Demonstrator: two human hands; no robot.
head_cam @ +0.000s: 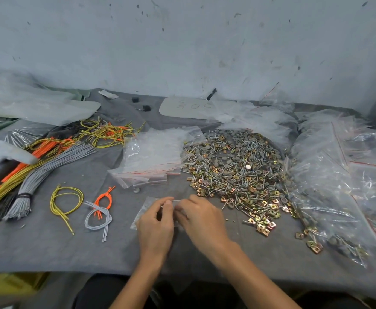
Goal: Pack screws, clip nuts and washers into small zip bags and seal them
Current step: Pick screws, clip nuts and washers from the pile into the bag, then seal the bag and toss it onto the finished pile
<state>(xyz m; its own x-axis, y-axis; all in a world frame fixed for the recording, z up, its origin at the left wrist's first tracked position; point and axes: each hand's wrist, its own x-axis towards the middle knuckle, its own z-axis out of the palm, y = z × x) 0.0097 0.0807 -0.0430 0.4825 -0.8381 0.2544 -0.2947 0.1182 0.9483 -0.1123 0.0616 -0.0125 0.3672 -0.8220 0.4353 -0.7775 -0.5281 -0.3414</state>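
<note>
A small clear zip bag (146, 206) lies on the grey cloth near the table's front edge, partly under my hands. My left hand (154, 221) pinches its top edge from the left. My right hand (201, 216) pinches the same edge from the right, fingertips almost touching the left ones. What is inside the bag is hidden. A wide heap of screws, brass clip nuts and grey washers (236, 166) spreads to the right of my hands. A stack of empty zip bags (153, 152) lies behind my hands.
Filled clear bags (338, 186) pile up at the right. Bundles of orange, yellow and grey wires (37, 166) cover the left, with small loops of wire (66, 201) nearer me. A white controller (8, 152) rests far left. The wall stands close behind the table.
</note>
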